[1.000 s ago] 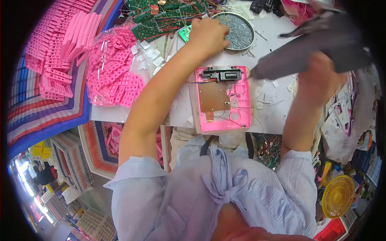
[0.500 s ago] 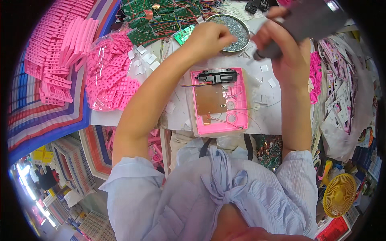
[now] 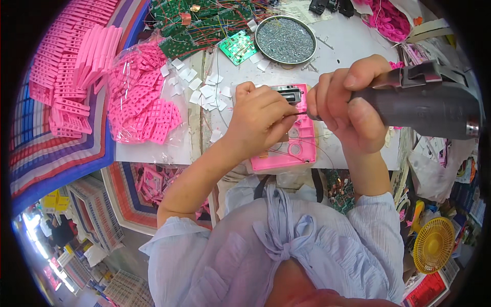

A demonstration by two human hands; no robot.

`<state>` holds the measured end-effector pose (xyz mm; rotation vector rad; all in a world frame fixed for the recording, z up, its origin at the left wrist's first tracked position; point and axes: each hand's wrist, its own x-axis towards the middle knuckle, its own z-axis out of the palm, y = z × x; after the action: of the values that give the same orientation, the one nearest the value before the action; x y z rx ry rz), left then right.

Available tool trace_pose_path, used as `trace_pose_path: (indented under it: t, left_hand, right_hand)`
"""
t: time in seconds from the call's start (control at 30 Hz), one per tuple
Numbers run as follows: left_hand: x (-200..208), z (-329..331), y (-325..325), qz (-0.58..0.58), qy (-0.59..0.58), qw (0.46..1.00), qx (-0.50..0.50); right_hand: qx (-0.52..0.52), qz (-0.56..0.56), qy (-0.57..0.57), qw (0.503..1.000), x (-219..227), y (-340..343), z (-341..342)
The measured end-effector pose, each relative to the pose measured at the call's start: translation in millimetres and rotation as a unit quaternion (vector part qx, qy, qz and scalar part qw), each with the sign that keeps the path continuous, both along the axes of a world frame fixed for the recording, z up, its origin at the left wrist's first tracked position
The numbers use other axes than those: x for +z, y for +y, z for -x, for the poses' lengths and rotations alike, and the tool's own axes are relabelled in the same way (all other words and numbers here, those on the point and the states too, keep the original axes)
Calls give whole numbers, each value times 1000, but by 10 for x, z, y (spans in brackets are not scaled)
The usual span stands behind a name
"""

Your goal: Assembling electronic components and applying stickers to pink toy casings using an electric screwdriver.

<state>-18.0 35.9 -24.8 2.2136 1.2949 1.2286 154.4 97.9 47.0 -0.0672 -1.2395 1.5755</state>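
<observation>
My right hand (image 3: pixel 353 105) is wrapped around a dark grey power screwdriver (image 3: pixel 414 110), held level with its thin bit pointing left. My left hand (image 3: pixel 263 116) is closed in a pinch at the tip of that bit; whatever small piece sits between the fingers is hidden. Both hands hover above an open pink plastic casing (image 3: pixel 286 162) lying on the table. Inside it are a black cassette-style mechanism (image 3: pixel 290 95) and loose wires, while the left hand covers most of the brown circuit board. Beyond the casing stands a round metal tray (image 3: pixel 286 41) full of small screws.
Green circuit boards with wires (image 3: pixel 204 30) are heaped at the back left, near white foam squares (image 3: pixel 207 94). A clear bag of pink parts (image 3: pixel 146 102) lies left, beside stacked pink pieces (image 3: pixel 84 66) on a striped sheet. Printed sheets in plastic (image 3: pixel 434 148) crowd the right.
My left hand has come away from the screw tray, nearer to me, over the casing. The power screwdriver has swung down and level, and its bit now meets the left fingertips.
</observation>
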Motion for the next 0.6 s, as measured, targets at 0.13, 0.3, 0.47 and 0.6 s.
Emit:
trace_pose_path:
  t: [0.13,0.3,0.47,0.6]
  left_hand:
    - [-20,-36,-30,-32,67,994,78]
    - [-65,-70,70,43,206,969,131]
    - [-104,-46,70,38,192,972,130]
    - [-115,-54,79,42,178,975,122]
  right_hand:
    - [-22,-5,-5,1000,-64,20,50]
    - [-68,-2,-60,996,-347,321,37]
    - [-123,-33,-179,976,-459,334,153]
    - [-149,-85,-208,963,-599,324,169]
